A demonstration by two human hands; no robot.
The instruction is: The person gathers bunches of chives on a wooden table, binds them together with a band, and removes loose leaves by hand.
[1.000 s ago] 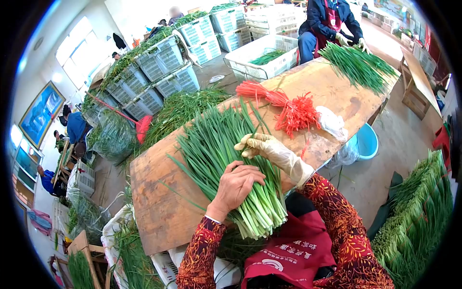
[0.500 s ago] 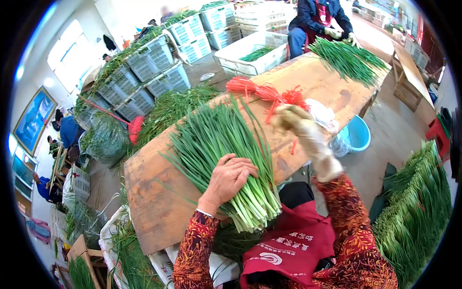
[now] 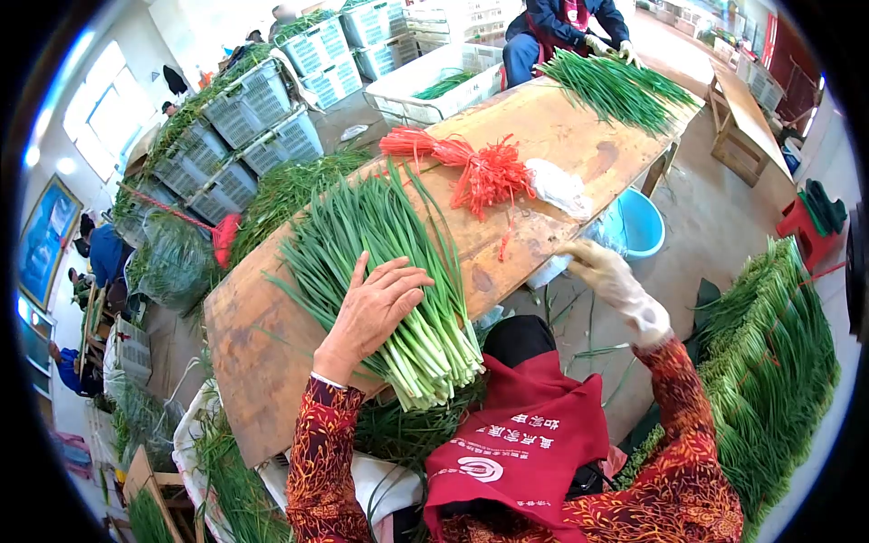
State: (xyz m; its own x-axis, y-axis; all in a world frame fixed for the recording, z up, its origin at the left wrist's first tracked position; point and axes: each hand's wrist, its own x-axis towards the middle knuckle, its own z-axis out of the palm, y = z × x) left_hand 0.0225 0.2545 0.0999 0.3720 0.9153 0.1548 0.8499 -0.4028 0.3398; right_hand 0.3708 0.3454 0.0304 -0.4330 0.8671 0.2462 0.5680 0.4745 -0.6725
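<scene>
A large bunch of long green stalks (image 3: pixel 376 262) with pale cut ends lies on the wooden table (image 3: pixel 262 348), its ends over the front edge. My left hand (image 3: pixel 376 303), bare, rests on top of the bunch with its fingers spread. My right hand (image 3: pixel 620 288), in a pale glove, hangs in the air beyond the table's right edge, fingers apart and nothing visible in them. Behind the bunch lie red plastic ties (image 3: pixel 489 176) and a white crumpled cloth or bag (image 3: pixel 557 187).
A co-worker (image 3: pixel 566 27) handles another green bunch (image 3: pixel 615 86) at the far end. A blue bucket (image 3: pixel 641 223) stands right of the table. Stacked green bundles (image 3: pixel 769 362) fill the right side. Crates (image 3: pixel 249 104) and loose greens (image 3: pixel 294 190) lie to the left.
My right hand has left the bunch, passed near the red ties and moved off to the right. My left hand stays on the bunch, its fingers now more spread and lifted.
</scene>
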